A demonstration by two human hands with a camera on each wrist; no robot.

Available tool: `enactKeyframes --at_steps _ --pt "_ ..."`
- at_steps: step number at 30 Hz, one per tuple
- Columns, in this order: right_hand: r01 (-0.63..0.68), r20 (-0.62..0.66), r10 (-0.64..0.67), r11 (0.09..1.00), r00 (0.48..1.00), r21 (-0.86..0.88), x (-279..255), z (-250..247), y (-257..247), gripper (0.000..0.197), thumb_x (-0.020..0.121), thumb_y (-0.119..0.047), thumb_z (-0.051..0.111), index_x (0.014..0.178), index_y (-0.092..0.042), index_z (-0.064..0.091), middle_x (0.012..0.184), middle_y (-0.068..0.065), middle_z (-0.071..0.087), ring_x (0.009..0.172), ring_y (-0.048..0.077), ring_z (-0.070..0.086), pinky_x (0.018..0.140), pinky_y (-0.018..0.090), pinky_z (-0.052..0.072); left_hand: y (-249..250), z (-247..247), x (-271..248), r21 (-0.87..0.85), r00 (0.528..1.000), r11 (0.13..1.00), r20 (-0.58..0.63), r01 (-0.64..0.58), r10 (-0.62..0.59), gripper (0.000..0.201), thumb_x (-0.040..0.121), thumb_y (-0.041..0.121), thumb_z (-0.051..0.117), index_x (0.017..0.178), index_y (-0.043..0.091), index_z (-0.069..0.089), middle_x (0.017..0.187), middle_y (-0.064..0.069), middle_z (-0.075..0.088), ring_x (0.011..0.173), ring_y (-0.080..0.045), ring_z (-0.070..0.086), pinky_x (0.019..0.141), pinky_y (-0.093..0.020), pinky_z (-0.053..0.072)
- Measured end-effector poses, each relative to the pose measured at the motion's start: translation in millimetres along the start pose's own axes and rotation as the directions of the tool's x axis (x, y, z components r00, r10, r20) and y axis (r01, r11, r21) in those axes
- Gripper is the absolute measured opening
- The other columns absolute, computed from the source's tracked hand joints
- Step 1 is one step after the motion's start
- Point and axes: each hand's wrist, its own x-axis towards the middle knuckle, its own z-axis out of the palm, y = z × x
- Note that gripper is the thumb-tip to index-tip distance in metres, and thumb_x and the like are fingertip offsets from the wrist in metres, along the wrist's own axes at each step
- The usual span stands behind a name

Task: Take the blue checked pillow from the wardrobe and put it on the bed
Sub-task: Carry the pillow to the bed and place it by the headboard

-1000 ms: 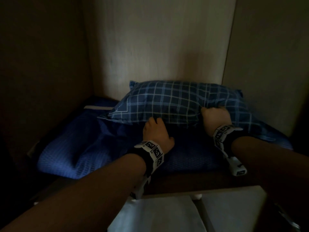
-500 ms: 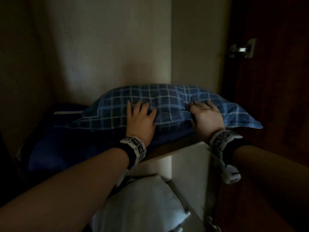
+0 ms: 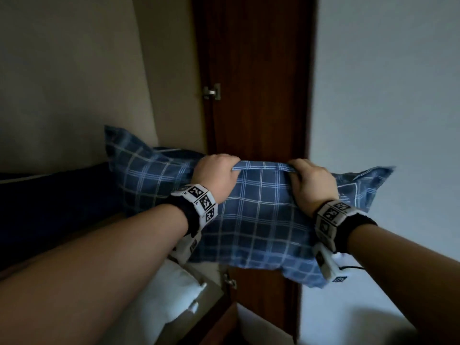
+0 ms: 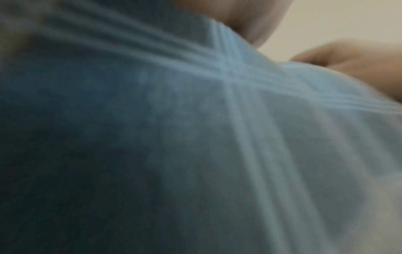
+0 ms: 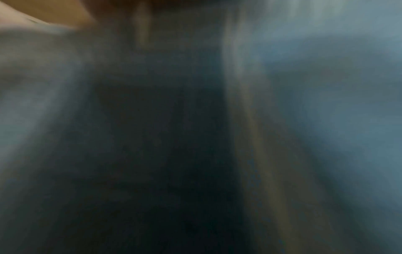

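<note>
At the wardrobe mouth I have the blue checked pillow (image 3: 261, 220) up off the shelf, its left corner just inside the opening and its right corner out against the pale wall (image 3: 385, 95). Behind it stands the dark wooden wardrobe door (image 3: 254, 95), with a metal hinge (image 3: 211, 91) on its left edge. To the far left, a dark blue blanket (image 3: 54, 195) lies on the shelf, and below, near me, sits a white bundle (image 3: 159, 295). The bed is not in view, so I cannot judge the path to it.

My left hand (image 3: 215, 176) and right hand (image 3: 312, 186) both grip the pillow's top edge, fingers curled over a bunched fold of fabric. Both wrist views show little but blurred blue cloth.

My worries, biggest first. I judge the grip is mostly on the cover, not the filling; if the pillow swings as I turn, the cloth may slide through my fingers. The trailing left corner could drag the blanket off the shelf. The pillow's right side could brush the door as I swing away. Smallest, the cover might snag on the hinge, or on the second hinge (image 3: 230, 282) just below the pillow's bottom edge.
</note>
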Motion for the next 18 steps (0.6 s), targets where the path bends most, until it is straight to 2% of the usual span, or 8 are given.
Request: enactKeyframes --at_steps 2,4,8,12,14,16,18 --pt "-0.065 0.043 0.068 0.996 0.997 -0.066 -41 -45 35 0.019 0.096 -0.019 0.057 0.111 -0.013 0.069 0.105 0.014 0.074 0.087 0.041 0.068 0.078 0.044 0.053 54 21 -17 -0.125 0.998 0.992 0.058 0.009 -0.001 0.028 0.092 0.023 0.055 0.066 0.016 0.061 0.059 0.002 0.058 0.057 -0.021 0.055 0.053 -0.034 0.043" --pt "-0.109 0.098 0.123 0.984 0.988 -0.140 -84 -90 70 0.019 0.098 -0.022 0.057 0.109 -0.013 0.069 0.103 0.013 0.075 0.089 0.040 0.068 0.079 0.043 0.052 112 44 -40 -0.251 0.994 0.968 0.109 0.013 0.014 0.038 0.093 0.024 0.054 0.056 0.016 0.049 0.049 0.002 0.048 0.049 -0.022 0.049 0.048 -0.032 0.037" --pt "-0.239 0.131 0.283 0.930 0.950 -0.280 -180 -177 124 0.036 0.096 -0.036 0.043 0.101 -0.012 0.070 0.093 0.012 0.075 0.084 0.037 0.066 0.081 0.043 0.049 231 87 -89 -0.423 0.957 0.906 0.270 0.020 0.105 0.049 0.094 0.027 0.056 0.052 0.015 0.034 0.045 0.000 0.033 0.049 -0.027 0.038 0.049 -0.034 0.032" --pt "-0.379 0.054 0.432 0.838 0.900 -0.392 -274 -257 163 0.035 0.096 -0.035 0.043 0.098 -0.012 0.069 0.090 0.010 0.074 0.084 0.035 0.066 0.083 0.045 0.047 339 118 -136 -0.541 0.897 0.840 0.354 -0.034 0.265 0.049 0.094 0.025 0.058 0.054 0.018 0.030 0.047 0.003 0.032 0.051 -0.026 0.038 0.052 -0.031 0.027" --pt "-0.460 -0.006 0.511 0.769 0.860 -0.445 -320 -297 173 0.034 0.095 -0.034 0.044 0.097 -0.012 0.070 0.089 0.010 0.074 0.084 0.036 0.066 0.084 0.045 0.047 391 128 -160 -0.609 0.862 0.790 0.366 -0.062 0.351 0.046 0.095 0.025 0.056 0.055 0.019 0.034 0.048 0.004 0.035 0.051 -0.027 0.040 0.053 -0.030 0.030" --pt "-0.524 -0.087 0.564 0.685 0.821 -0.506 -366 -337 178 0.033 0.094 -0.033 0.046 0.093 -0.011 0.070 0.086 0.011 0.074 0.084 0.037 0.066 0.084 0.047 0.048 441 135 -184 -0.667 0.816 0.741 0.387 -0.075 0.430 0.037 0.095 0.026 0.055 0.060 0.015 0.048 0.052 0.000 0.045 0.056 -0.031 0.048 0.054 -0.030 0.035" --pt "-0.568 -0.153 0.605 0.589 0.782 -0.574 -412 -377 178 0.037 0.093 -0.036 0.044 0.093 -0.011 0.071 0.089 0.013 0.075 0.089 0.038 0.067 0.088 0.049 0.048 490 139 -209 -0.737 0.762 0.669 0.379 -0.095 0.525 0.024 0.095 0.026 0.054 0.079 0.013 0.068 0.064 -0.007 0.063 0.065 -0.033 0.060 0.059 -0.032 0.044"
